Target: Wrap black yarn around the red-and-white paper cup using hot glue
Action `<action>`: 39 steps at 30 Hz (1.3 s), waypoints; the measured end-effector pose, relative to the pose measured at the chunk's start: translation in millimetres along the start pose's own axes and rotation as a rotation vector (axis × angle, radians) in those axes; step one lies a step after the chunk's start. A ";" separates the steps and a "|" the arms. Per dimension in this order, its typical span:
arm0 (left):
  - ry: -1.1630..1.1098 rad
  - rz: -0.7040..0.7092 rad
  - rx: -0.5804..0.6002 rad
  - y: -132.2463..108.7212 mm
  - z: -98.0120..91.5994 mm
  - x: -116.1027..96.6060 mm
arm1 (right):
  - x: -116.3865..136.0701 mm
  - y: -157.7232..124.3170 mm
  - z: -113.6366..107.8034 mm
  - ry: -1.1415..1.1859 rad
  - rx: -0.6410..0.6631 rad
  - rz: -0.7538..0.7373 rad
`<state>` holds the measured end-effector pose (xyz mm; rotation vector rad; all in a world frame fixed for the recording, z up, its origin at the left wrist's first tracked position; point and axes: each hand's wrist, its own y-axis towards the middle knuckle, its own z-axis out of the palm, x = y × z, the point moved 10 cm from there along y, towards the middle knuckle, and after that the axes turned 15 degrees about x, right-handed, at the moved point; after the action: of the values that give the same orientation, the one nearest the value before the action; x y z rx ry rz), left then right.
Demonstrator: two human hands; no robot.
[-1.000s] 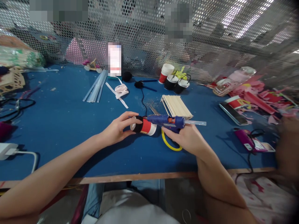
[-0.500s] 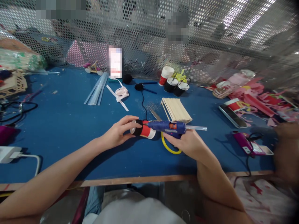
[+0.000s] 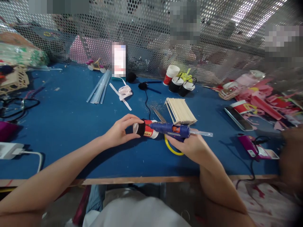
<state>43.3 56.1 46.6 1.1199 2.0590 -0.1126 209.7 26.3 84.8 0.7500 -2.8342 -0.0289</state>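
Note:
My left hand (image 3: 124,129) grips a red paper cup (image 3: 149,132) lying on its side, its bottom end wound with black yarn (image 3: 141,129). In my right hand (image 3: 193,145) is a blue glue gun (image 3: 170,128), a clear glue stick (image 3: 202,133) poking out of its back. The gun's nozzle points left and sits at the edge of the wound yarn; whether it touches cannot be made out. A strand of black yarn (image 3: 147,105) runs from behind the cup up to a dark ball (image 3: 142,85). Yellow-handled scissors (image 3: 174,150) lie partly hidden beneath the gun.
A stick-built wooden piece (image 3: 181,110) lies beyond the gun. Further back stand yarn-wrapped cups (image 3: 176,84), white ribbon (image 3: 124,92) and clear glue sticks (image 3: 99,88). A phone (image 3: 238,118) and a purple power bank (image 3: 257,147) are right. Another person's arm (image 3: 292,154) shows at the right edge.
The left fingers have shifted slightly on the cup, baring more of the black yarn. The glue gun stays at the cup. The whole view has moved a little.

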 end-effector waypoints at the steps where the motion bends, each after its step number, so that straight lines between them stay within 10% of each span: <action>1: -0.036 -0.013 -0.003 0.1 0.1 2.6 | 1.6 0.0 -0.8 0.007 0.003 -0.006; 15: -0.341 -0.217 -0.012 -2.4 8.4 29.6 | 15.8 -0.3 -9.2 0.168 0.025 -0.024; 39: -0.243 -0.149 -0.010 -2.0 3.9 21.7 | 15.6 -1.6 -8.7 0.118 0.014 -0.030</action>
<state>37.3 68.0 28.9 0.8984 1.9197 -0.2967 199.0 17.5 96.3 0.7705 -2.7149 0.0298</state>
